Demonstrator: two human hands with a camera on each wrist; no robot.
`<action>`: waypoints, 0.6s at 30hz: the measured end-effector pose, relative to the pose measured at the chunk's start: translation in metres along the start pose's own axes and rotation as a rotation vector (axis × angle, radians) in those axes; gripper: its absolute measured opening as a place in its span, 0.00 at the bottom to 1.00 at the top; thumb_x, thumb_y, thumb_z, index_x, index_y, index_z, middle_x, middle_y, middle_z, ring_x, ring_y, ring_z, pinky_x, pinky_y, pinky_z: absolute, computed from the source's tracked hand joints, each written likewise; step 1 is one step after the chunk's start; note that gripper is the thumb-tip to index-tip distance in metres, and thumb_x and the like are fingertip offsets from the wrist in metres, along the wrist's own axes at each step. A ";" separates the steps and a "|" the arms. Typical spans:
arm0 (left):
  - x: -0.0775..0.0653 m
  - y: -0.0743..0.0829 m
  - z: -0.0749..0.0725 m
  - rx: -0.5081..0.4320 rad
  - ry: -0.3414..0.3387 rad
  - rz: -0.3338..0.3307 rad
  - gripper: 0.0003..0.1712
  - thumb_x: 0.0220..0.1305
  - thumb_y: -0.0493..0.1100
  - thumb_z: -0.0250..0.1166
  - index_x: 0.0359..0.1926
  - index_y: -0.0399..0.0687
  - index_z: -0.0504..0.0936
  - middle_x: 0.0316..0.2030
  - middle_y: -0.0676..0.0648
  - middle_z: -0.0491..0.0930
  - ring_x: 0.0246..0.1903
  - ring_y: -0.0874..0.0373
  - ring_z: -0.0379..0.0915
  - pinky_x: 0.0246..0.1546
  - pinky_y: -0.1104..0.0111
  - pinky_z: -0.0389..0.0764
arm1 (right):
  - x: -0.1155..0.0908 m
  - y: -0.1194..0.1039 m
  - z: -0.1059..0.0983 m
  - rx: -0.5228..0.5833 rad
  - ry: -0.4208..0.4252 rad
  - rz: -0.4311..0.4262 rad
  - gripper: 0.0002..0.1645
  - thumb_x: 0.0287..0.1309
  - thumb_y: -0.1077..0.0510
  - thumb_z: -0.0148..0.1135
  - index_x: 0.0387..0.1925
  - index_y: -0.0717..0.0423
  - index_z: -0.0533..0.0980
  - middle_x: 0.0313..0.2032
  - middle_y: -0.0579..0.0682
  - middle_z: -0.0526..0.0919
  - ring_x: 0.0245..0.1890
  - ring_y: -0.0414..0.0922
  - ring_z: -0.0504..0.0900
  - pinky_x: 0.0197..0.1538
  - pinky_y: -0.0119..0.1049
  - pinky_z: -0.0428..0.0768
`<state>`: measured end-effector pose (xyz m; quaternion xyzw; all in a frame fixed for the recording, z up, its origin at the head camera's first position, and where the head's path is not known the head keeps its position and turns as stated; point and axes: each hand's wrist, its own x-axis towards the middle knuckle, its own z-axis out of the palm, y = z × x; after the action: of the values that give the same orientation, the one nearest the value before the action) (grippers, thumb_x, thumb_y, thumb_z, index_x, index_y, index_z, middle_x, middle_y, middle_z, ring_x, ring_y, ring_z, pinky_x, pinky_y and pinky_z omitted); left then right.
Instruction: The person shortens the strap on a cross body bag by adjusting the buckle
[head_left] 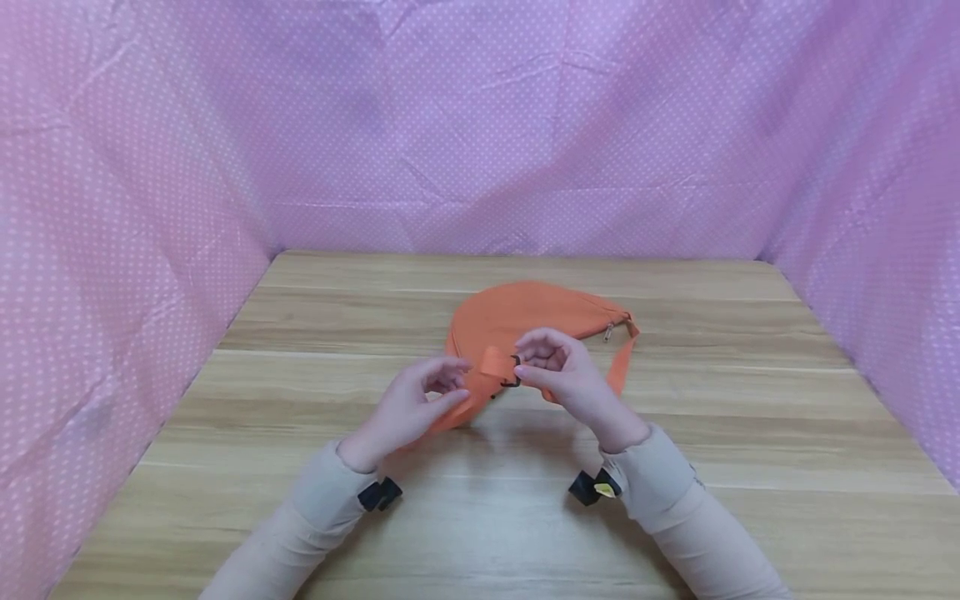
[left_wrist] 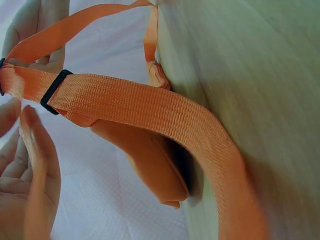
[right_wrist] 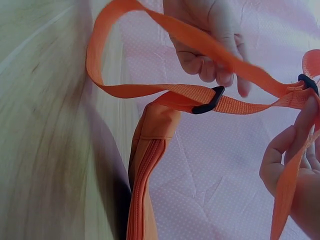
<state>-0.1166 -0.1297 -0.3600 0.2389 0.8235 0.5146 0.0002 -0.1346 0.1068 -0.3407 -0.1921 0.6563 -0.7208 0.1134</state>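
Observation:
An orange sling bag (head_left: 517, 312) lies on the table, its zipper (right_wrist: 149, 185) visible in the right wrist view. Its webbing strap (left_wrist: 140, 102) is raised in a loop between the hands. Thumb and fingers of my right hand (head_left: 566, 379) pinch the strap at a black slide buckle (head_left: 516, 372). A second black buckle (left_wrist: 56, 91) sits farther along the strap. To the left, my left hand (head_left: 408, 408) has its thumb and fingers apart beside the loop. The strap crosses in front of that hand (right_wrist: 207, 47) in the right wrist view.
The wood-grain table (head_left: 262, 492) carries the bag near its middle. Pink dotted cloth (head_left: 465, 125) hangs behind the table and along both sides. Black wrist devices (head_left: 380, 494) are strapped over the pale sleeves (head_left: 322, 500).

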 end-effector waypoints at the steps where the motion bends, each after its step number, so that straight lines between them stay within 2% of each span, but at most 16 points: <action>1: -0.001 0.000 -0.001 0.004 0.001 -0.008 0.15 0.58 0.33 0.66 0.48 0.39 0.80 0.35 0.47 0.82 0.35 0.60 0.77 0.40 0.70 0.79 | 0.000 0.000 0.000 0.004 0.000 0.000 0.19 0.54 0.72 0.61 0.38 0.43 0.77 0.33 0.39 0.80 0.33 0.35 0.80 0.36 0.25 0.78; 6: -0.002 -0.002 -0.006 0.001 -0.002 -0.030 0.08 0.57 0.31 0.66 0.39 0.39 0.83 0.34 0.46 0.83 0.34 0.61 0.76 0.39 0.70 0.79 | 0.000 0.002 -0.002 0.046 -0.002 -0.021 0.18 0.54 0.72 0.61 0.37 0.45 0.76 0.33 0.38 0.81 0.34 0.35 0.80 0.40 0.26 0.79; 11: -0.004 -0.003 -0.018 0.029 -0.021 -0.060 0.07 0.57 0.31 0.65 0.38 0.41 0.83 0.34 0.48 0.83 0.34 0.61 0.76 0.42 0.68 0.78 | -0.001 0.005 -0.005 0.095 0.004 -0.082 0.18 0.55 0.73 0.60 0.37 0.46 0.77 0.33 0.38 0.81 0.32 0.33 0.80 0.39 0.25 0.79; 14: -0.007 -0.007 -0.031 0.052 -0.037 -0.095 0.07 0.57 0.32 0.65 0.38 0.41 0.84 0.35 0.48 0.83 0.36 0.61 0.77 0.43 0.68 0.77 | -0.001 0.004 -0.009 0.145 0.002 -0.117 0.17 0.56 0.72 0.60 0.37 0.45 0.78 0.32 0.38 0.81 0.24 0.31 0.76 0.30 0.22 0.76; 17: -0.009 -0.012 -0.047 0.066 -0.043 -0.131 0.07 0.58 0.32 0.64 0.39 0.39 0.83 0.35 0.46 0.83 0.36 0.63 0.76 0.41 0.71 0.77 | -0.002 0.001 -0.016 0.198 0.005 -0.127 0.15 0.56 0.70 0.61 0.37 0.46 0.78 0.32 0.38 0.82 0.16 0.29 0.69 0.20 0.21 0.68; 18: -0.009 -0.014 -0.053 0.063 -0.040 -0.139 0.07 0.58 0.31 0.64 0.39 0.37 0.82 0.35 0.45 0.83 0.36 0.64 0.76 0.40 0.72 0.77 | -0.002 0.000 -0.018 0.216 0.010 -0.131 0.14 0.56 0.70 0.60 0.37 0.47 0.78 0.32 0.38 0.82 0.16 0.30 0.68 0.20 0.21 0.67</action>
<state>-0.1268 -0.1831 -0.3492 0.1913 0.8536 0.4824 0.0450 -0.1407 0.1240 -0.3417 -0.2175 0.5613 -0.7942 0.0827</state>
